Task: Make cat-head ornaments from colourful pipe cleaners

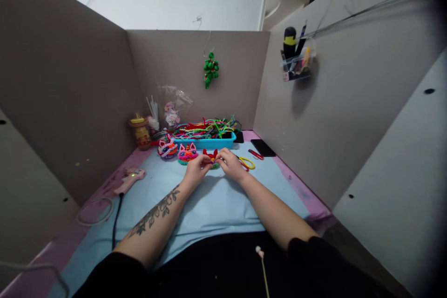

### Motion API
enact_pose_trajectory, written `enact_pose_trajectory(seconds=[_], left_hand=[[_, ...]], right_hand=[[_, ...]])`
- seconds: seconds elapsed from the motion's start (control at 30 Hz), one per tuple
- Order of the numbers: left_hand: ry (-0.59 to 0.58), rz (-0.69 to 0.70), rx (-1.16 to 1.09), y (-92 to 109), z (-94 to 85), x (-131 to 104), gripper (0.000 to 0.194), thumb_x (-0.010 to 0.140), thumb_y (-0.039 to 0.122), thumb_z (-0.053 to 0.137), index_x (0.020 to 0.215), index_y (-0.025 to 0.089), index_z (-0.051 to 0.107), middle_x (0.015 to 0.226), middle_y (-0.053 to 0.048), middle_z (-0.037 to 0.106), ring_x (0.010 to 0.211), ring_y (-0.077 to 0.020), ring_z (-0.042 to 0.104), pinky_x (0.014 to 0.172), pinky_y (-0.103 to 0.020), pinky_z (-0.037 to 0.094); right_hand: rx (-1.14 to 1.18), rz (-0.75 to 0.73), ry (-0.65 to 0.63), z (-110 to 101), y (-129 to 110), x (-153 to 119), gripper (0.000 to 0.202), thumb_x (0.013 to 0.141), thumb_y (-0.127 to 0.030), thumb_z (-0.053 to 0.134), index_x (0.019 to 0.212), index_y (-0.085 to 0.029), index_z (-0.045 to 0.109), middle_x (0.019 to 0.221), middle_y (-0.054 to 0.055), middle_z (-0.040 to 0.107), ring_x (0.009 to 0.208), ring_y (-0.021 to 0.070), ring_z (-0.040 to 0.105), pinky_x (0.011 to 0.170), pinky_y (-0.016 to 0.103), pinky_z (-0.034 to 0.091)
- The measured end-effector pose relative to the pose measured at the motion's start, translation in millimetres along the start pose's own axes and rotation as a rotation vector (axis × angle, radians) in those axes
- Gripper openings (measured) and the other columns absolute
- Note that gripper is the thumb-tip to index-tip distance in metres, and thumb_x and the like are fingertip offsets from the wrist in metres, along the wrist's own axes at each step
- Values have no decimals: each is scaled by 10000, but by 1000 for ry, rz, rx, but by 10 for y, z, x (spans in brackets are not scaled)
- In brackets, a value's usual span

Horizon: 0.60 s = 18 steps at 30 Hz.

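Near the middle of the blue-covered table, my left hand [197,168] and my right hand [228,163] meet at a small red craft piece [210,153] with colourful parts below it. The fingers of each hand are pinched on it, and they partly hide it. Just left of my hands sit two fuzzy animal heads: a pink and orange one [187,152] with ears and a striped horn, and a purple and orange one [167,148]. Yellow-handled scissors [247,163] lie close to the right of my right hand.
Behind my hands is a blue tray [206,143] of coloured fuzzy stems. A phone [263,147] and a red cutter [256,154] lie to the right. At left are a pink glue gun [130,179] with its cord and a drink cup [141,134]. Partition walls enclose the table.
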State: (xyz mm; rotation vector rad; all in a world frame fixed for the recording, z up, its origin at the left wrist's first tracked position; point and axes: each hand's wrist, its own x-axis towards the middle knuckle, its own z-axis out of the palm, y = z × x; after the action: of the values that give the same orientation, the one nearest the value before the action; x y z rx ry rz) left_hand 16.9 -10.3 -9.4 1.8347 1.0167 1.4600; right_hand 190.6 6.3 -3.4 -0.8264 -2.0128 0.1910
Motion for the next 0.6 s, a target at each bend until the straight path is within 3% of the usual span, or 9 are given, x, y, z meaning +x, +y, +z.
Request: enact_pose_trajectory(seconds=[0.23,0.4,0.6], left_hand=[[-30,-31,13,26,11,18,378,613,191,724,981,181,638,932,-87,683,706,-170,639,655,-272,514],[-16,24,241,-44,-18,24,179,703,245,646,856,158,676,826,-81,681,686,-167,623,628,-261,506],[-70,93,420,-59,-27,5,175,766,269,581,842,149,682,795,-67,682,710,-156,610,608,-236,486]], right_hand=[[-50,35,32,-9,68,1,99,827,-179,485,789,-187,575,862,55,533,850,180,510,802,304,401],[-92,22,9,-23,69,1,95,827,-169,494,789,-190,579,866,54,536,847,182,508,800,310,402],[-5,-3,17,1,38,0,99,826,-175,493,792,-196,584,850,54,543,854,187,521,789,317,418]])
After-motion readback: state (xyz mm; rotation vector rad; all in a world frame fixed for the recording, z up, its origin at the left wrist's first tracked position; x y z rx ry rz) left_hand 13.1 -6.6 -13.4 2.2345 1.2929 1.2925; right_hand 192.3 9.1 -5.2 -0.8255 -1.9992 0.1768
